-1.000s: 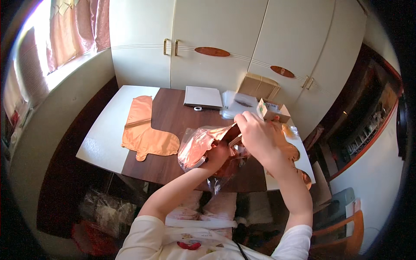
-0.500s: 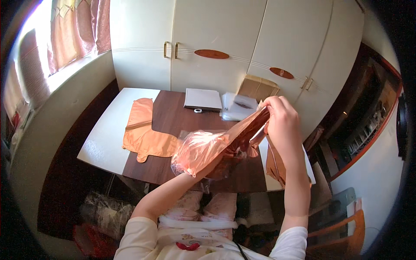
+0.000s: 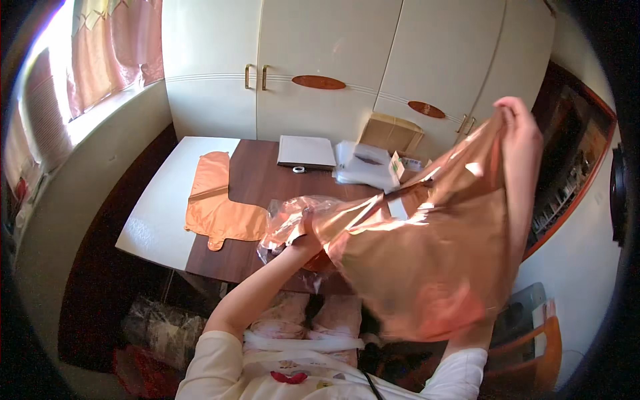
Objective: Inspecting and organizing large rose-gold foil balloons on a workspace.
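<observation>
Table [image 3: 257, 173], brown with pale ends, taken as landmark. Item: one large copper foil piece [image 3: 420, 253], creased and glossy, raised above the right part of the table, its broad body hanging past the near edge. Right hand [image 3: 521, 130]: high over the table's right end, finger and thumb pinched together on the foil's upper corner. Left hand [image 3: 307, 233]: low over the table's near middle, at the foil's narrow gathered end; foil and glare hide the fingers, so whether they clasp it cannot be told. Governing relation: the foil's upper edge slopes up from left hand to right hand, the body lying below and leftward of the right-hand pinch; the left hand is the nearer to the clear plastic bag [image 3: 283, 217] bunched on the table's near middle. Also held on the table: one flat orange foil balloon [image 3: 213, 207], boot-shaped, toward the left end; along the far side, one white-topped flat case [image 3: 305, 151], one tape roll [image 3: 295, 170], clear plastic sleeves [image 3: 360, 167], one cardboard box [image 3: 393, 133].
</observation>
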`<state>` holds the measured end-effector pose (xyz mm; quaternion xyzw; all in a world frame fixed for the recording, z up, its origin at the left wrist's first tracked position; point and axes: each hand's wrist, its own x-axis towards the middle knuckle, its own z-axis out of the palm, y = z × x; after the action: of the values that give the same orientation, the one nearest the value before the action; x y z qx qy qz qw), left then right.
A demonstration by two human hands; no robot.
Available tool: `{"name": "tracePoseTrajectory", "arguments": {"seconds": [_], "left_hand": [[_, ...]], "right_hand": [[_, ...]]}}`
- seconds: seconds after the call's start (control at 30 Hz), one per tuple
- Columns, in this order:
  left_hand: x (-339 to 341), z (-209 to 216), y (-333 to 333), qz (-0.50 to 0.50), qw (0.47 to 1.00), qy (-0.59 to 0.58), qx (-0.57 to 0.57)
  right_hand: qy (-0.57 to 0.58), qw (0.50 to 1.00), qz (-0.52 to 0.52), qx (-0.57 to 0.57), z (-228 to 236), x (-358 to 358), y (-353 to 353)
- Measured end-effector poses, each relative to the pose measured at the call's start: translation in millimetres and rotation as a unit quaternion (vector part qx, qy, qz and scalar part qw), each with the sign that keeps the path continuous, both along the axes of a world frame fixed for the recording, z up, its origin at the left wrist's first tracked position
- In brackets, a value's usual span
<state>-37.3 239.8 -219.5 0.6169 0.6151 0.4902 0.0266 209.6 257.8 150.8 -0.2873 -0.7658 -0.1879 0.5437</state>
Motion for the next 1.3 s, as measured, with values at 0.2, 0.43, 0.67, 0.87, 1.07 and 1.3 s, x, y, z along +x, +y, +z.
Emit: {"name": "tracePoseTrajectory", "arguments": {"seconds": [0.2,0.43,0.67,0.87,1.07,1.3], "left_hand": [[0.5,-8.0,1.9,0.034,0.994,0.103,-0.026],[-13.7,-21.4,-6.1,0.082,0.969,0.223,-0.072],[29.0,16.8,-64.6,0.047,0.836,0.486,-0.250],[28.2,59.1,-164.0,0.057,0.952,0.289,-0.085],[18.7,56.6,-171.6,0.160,0.947,0.266,-0.082],[17.9,61.5,-157.9,0.241,0.922,0.295,-0.073]], "right_hand": [[0.192,0.981,0.006,0.023,33.8,77.5,71.6],[0.027,0.986,-0.162,0.032,-75.7,80.7,100.0],[-0.108,0.941,-0.252,-0.200,-206.0,85.2,171.9],[-0.179,0.973,-0.049,-0.136,-259.3,30.6,134.6],[-0.245,0.960,0.061,-0.119,-306.1,9.0,97.6],[-0.283,0.940,0.174,-0.071,-303.2,9.5,53.8]]}}
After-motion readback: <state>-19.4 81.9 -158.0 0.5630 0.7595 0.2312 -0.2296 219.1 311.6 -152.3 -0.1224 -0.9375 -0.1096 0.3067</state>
